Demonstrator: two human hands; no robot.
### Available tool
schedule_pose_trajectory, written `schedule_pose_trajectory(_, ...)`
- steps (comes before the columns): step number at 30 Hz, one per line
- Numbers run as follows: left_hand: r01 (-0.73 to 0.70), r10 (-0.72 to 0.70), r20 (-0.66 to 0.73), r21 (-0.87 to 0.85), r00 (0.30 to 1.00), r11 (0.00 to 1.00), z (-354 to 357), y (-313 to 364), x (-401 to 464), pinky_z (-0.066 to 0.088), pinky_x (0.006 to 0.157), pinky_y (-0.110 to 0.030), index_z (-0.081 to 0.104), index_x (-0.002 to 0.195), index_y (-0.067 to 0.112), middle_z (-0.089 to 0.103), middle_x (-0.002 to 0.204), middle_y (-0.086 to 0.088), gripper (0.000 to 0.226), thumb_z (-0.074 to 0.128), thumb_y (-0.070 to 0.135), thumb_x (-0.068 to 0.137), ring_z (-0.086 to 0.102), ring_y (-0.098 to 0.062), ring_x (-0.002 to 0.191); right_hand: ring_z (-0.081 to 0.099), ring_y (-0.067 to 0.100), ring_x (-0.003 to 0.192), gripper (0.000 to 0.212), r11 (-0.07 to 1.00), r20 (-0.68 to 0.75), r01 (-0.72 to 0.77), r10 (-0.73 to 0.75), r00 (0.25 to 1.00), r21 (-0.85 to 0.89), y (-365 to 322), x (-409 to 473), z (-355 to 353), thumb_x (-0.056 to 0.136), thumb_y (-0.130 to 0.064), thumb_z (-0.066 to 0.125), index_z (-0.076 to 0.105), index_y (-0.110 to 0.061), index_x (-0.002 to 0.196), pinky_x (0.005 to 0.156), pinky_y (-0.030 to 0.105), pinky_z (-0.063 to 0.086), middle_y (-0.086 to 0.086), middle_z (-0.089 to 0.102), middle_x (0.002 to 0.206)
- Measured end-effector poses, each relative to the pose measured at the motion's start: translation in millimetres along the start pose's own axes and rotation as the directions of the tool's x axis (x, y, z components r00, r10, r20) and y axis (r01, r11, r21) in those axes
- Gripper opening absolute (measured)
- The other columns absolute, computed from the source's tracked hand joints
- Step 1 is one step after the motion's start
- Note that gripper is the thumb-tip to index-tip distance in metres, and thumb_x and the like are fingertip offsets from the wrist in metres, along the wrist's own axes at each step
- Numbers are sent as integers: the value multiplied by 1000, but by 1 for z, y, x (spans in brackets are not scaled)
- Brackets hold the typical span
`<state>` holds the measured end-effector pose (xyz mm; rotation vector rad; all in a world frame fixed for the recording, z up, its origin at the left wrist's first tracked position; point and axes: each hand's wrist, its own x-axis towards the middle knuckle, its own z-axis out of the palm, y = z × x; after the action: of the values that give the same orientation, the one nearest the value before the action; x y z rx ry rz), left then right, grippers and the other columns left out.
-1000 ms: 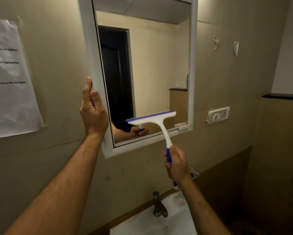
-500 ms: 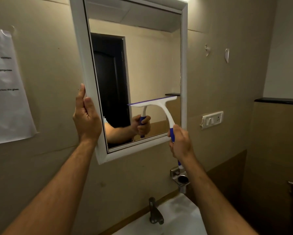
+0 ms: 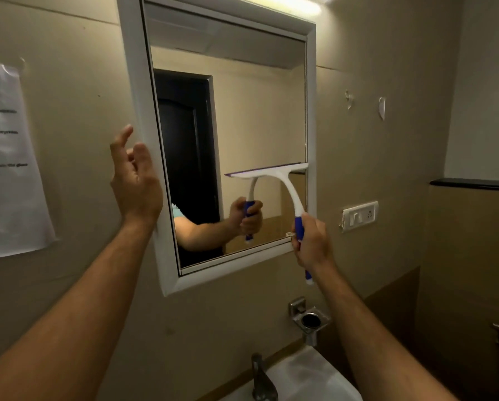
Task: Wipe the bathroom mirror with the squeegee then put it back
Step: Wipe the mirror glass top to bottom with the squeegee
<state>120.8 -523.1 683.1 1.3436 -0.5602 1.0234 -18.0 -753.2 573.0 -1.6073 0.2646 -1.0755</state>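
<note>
Beige wall, white-framed mirror [image 3: 228, 125] above a sink [image 3: 300, 380]; right hand [image 3: 311, 244] grips the squeegee [image 3: 271, 173], left hand [image 3: 135, 180] loose beside the frame.

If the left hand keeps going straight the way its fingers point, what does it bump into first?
The left hand is open, its fingers pointing up beside the mirror's white frame. Straight up looks free; only bare wall lies behind. Depth is hard to judge, so it might brush the frame.
</note>
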Motion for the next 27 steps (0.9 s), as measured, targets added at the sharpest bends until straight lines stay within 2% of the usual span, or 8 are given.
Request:
schedule_pose_trajectory(4, -49, 49, 34, 8, 998, 999, 4, 14, 22, 38, 53, 0, 40, 141, 21, 47, 81, 13, 39, 33, 34, 105, 50, 7, 61, 45, 18, 55, 38, 998, -39, 27, -30, 999, -60, 14, -1, 3, 95, -42, 32, 53, -16, 76, 53, 30, 39, 7, 46, 64)
schedule_pose_trajectory(8, -65, 64, 50, 0, 997, 998, 6, 15, 31, 39, 51, -2, 38, 140, 18, 45, 77, 14, 40, 33, 34, 104, 50, 8, 57, 45, 19, 55, 45, 992, -55, 21, -28, 998, -125, 42, -12, -1, 88, -51, 32, 54, -14, 77, 55, 33, 40, 6, 46, 63)
schedule_pose_trajectory(11, -81, 82, 50, -17, 995, 997, 8, 21, 42, 38, 50, -4, 34, 143, 20, 43, 74, 14, 42, 33, 36, 104, 45, -1, 57, 42, 7, 57, 27, 963, -77, 124, -146, 986, -239, 11, 10, -2, 99, -31, 35, 51, -18, 82, 59, 31, 37, -5, 45, 66)
schedule_pose_trajectory(15, -114, 115, 57, -15, 992, 993, 15, 32, 65, 38, 45, -6, 30, 145, 24, 42, 72, 12, 44, 30, 41, 104, 43, -2, 56, 46, 18, 60, 31, 967, -101, 213, -227, 969, -139, -52, 48, 1, 100, -41, 27, 49, -25, 83, 53, 32, 40, 5, 47, 70)
schedule_pose_trajectory(19, -161, 160, 69, 17, 985, 987, 20, 29, 80, 39, 50, -18, 29, 144, 31, 57, 88, -12, 42, 26, 41, 103, 45, -6, 56, 49, 21, 66, 33, 956, -79, 210, -230, 970, -205, -49, 60, 1, 100, -45, 27, 51, -27, 86, 59, 36, 43, 8, 49, 75)
schedule_pose_trajectory(21, -182, 179, 66, 40, 982, 982, 20, 25, 81, 35, 46, -11, 29, 143, 33, 61, 102, -22, 41, 25, 39, 103, 46, -7, 55, 51, 20, 66, 33, 952, -94, 211, -237, 967, -222, -39, 55, 0, 99, -46, 26, 50, -28, 85, 59, 35, 45, 7, 50, 74)
schedule_pose_trajectory(24, -204, 203, 85, 5, 976, 979, 17, 27, 76, 36, 41, -7, 30, 145, 28, 59, 92, -26, 41, 26, 33, 105, 44, -12, 52, 48, 17, 60, 35, 931, -130, 256, -296, 946, -259, -55, 60, -1, 101, -43, 26, 50, -26, 82, 56, 32, 42, 3, 48, 67)
schedule_pose_trajectory(27, -216, 213, 115, 17, 970, 976, 21, 32, 74, 34, 39, -9, 29, 145, 25, 55, 81, -32, 40, 26, 31, 105, 43, -18, 51, 44, 16, 55, 38, 905, -132, 326, -371, 919, -272, -108, 82, 4, 102, -42, 24, 53, -22, 90, 52, 30, 38, 0, 44, 63)
